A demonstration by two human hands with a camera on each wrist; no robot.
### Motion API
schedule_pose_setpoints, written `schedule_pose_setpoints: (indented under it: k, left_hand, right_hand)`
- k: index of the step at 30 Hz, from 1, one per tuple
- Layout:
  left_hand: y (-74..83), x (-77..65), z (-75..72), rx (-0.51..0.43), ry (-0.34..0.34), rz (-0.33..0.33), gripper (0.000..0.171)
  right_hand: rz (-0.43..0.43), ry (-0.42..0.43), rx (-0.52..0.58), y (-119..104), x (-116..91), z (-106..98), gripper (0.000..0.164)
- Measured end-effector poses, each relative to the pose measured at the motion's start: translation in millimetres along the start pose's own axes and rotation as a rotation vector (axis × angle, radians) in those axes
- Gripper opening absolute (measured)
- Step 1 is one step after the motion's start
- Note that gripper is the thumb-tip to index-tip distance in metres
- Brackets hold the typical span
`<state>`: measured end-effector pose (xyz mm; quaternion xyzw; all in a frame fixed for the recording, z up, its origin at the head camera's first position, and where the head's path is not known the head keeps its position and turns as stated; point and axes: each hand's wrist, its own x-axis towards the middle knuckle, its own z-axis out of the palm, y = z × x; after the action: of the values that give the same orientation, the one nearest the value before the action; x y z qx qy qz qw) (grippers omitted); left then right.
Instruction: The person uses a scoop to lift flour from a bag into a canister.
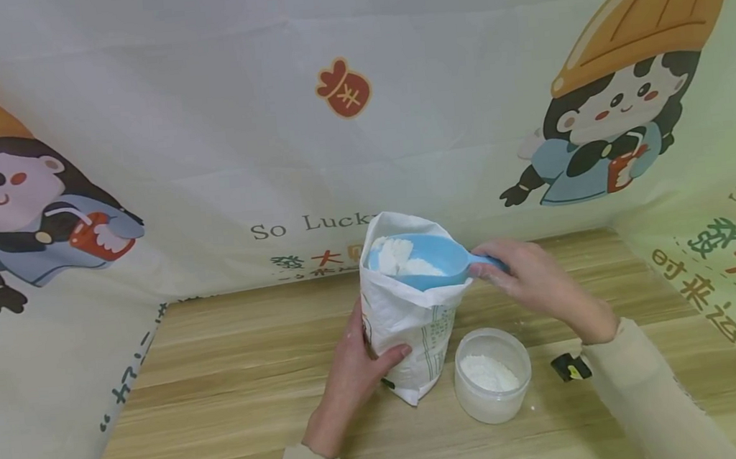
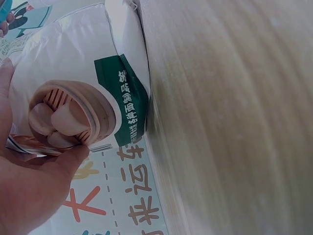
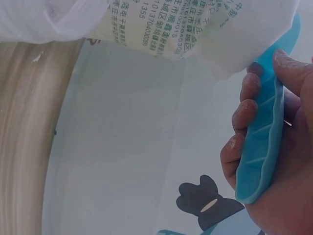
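Note:
A white flour bag (image 1: 404,320) stands upright on the wooden table with its top open. My left hand (image 1: 353,367) grips its lower left side, thumb across the front. In the left wrist view, the bag (image 2: 63,44) shows a printed steamer basket of buns near the thumb. With my right hand (image 1: 530,274) I hold a blue scoop (image 1: 441,252) by its handle, fingers wrapped round the ribbed grip (image 3: 264,132). The scoop's bowl lies at the bag's mouth and carries white flour (image 1: 396,256). White powder dusts the right fingertips (image 3: 247,110).
Just right of the bag, a clear round tub (image 1: 494,407) stands without a lid, partly filled with white flour (image 1: 489,373). A small black object (image 1: 570,367) lies by the right sleeve. Printed cloth (image 1: 436,109) walls the table at the back and sides.

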<state>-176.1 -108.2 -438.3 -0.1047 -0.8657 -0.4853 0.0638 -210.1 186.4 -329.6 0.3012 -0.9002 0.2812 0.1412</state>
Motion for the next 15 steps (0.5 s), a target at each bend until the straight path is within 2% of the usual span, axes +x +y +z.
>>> schedule_pose_setpoints:
  k: [15]
  left_hand:
    - [0.5, 0.2, -0.1, -0.004, 0.005, 0.016, 0.107]
  right_hand:
    - [-0.014, 0.067, -0.003, 1, -6, -13, 0.016]
